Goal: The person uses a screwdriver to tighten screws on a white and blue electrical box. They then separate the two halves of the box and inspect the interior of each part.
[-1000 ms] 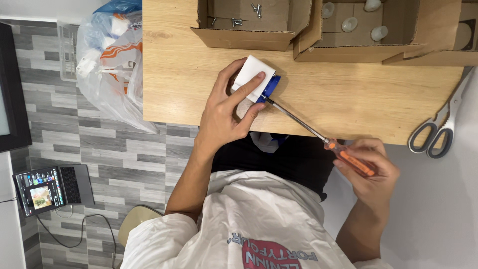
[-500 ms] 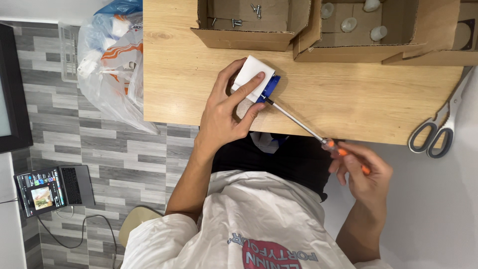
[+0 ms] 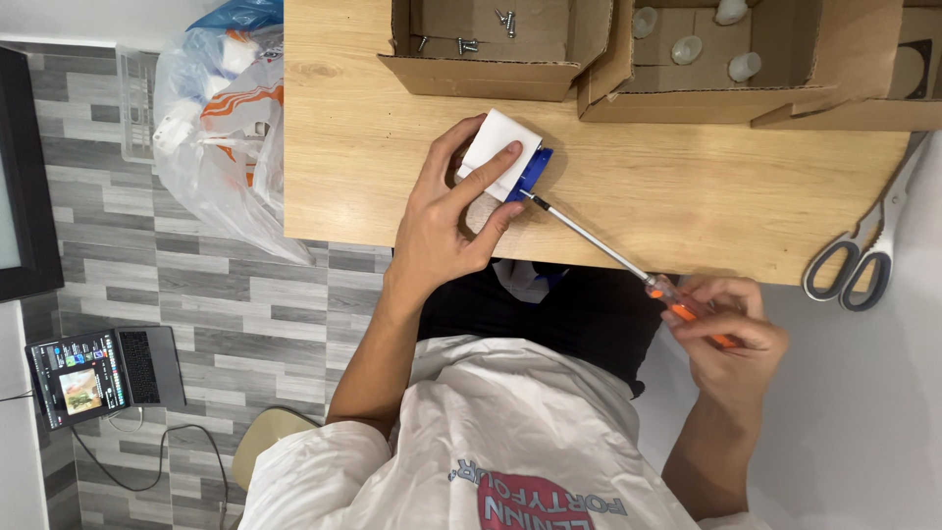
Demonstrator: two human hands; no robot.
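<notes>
Bench carries a white-and-blue block, pinned by the left hand, fingers closed over it. Screwdriver runs diagonally from the block to the right hand, fingers clasping its orange handle.

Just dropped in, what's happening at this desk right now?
A person is working a screwdriver into a small white and blue block on the wooden table. The left hand presses the block down; the right hand grips the orange handle off the table's edge, with the tip at the block's blue side. Cardboard boxes with loose screws sit behind, scissors to the right.
</notes>
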